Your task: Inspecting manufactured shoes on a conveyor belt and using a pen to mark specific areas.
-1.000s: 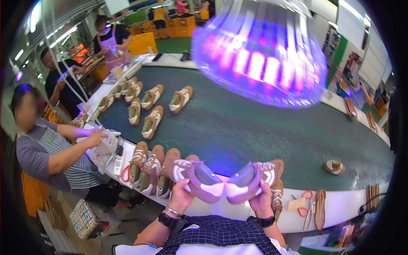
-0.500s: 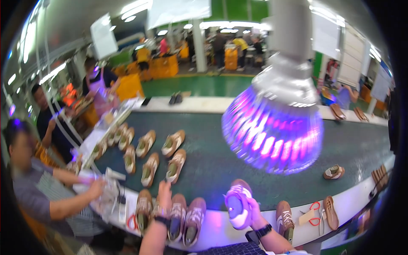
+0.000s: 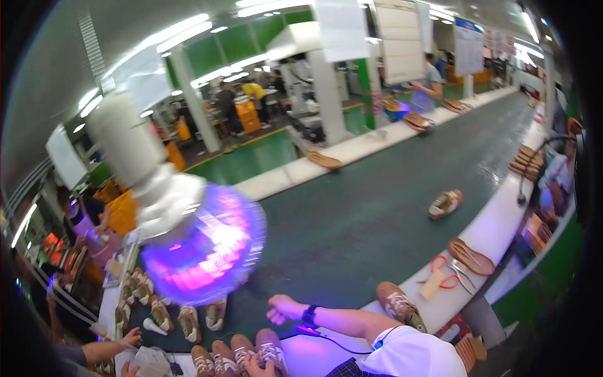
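Note:
A row of brown and cream sneakers [image 3: 224, 358] lines the near white ledge at the bottom. My left hand [image 3: 259, 366] has its fingers round the opening of the rightmost sneaker [image 3: 268, 342] in that row. Over the dark green belt, just above this shoe, is my right hand [image 3: 286, 309]. Its fingers are curled, and I see nothing in them. A dark watch is on that wrist, with a thin cable near it. A single sneaker [image 3: 397, 300] lies on the ledge beyond my right forearm.
A purple-lit lamp [image 3: 207, 251] hangs over the belt's left, hiding part of it. Red-handled scissors [image 3: 447, 281], pliers [image 3: 462, 276] and a brown sole [image 3: 471, 256] lie on the right ledge. One sneaker [image 3: 445, 204] sits on the belt. A co-worker's hand [image 3: 130, 339] is at lower left.
My view has swung to the right. The sneaker my right hand held is no longer in it, and that arm now reaches leftward across. My left hand has come lower, onto a sneaker in the row.

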The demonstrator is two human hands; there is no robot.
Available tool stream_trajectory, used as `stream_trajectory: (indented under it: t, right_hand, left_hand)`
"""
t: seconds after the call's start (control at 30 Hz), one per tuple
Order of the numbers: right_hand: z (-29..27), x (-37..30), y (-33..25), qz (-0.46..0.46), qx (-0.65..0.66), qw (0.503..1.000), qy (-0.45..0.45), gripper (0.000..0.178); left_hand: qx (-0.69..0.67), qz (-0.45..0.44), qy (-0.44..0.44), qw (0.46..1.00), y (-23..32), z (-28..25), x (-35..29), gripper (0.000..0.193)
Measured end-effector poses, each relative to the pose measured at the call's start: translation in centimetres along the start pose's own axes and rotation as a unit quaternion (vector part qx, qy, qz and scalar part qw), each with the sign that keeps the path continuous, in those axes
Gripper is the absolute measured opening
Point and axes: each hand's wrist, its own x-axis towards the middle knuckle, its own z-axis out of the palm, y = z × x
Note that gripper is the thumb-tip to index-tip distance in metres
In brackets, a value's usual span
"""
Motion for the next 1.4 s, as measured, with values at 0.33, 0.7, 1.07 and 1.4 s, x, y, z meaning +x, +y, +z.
stream_trajectory:
  t: [0.33,0.7,1.07,1.4]
  right_hand:
    - [-31.6,-23.1,-3.5,-0.176,-0.041,0.891,0.416,0.014]
    - [-58.2,-26.5,-9.1,-0.15,-0.005,0.563,0.813,0.079]
    - [-60.9,-20.8,-11.0,0.002,0.011,0.476,0.88,0.072]
    - [-57.3,-24.5,-7.2,-0.192,0.106,0.67,0.709,0.066]
  left_hand:
    - [0.176,0.084,-0.064,0.979,6.0,1.0,0.8,0.031]
    - [-0.096,-0.204,-0.024,0.974,2.5,6.8,0.2,0.049]
    - [0.037,-0.464,-0.102,0.879,13.1,0.7,1.0,0.062]
    - [0.165,-0.311,-0.095,0.931,0.1,2.6,-1.5,0.075]
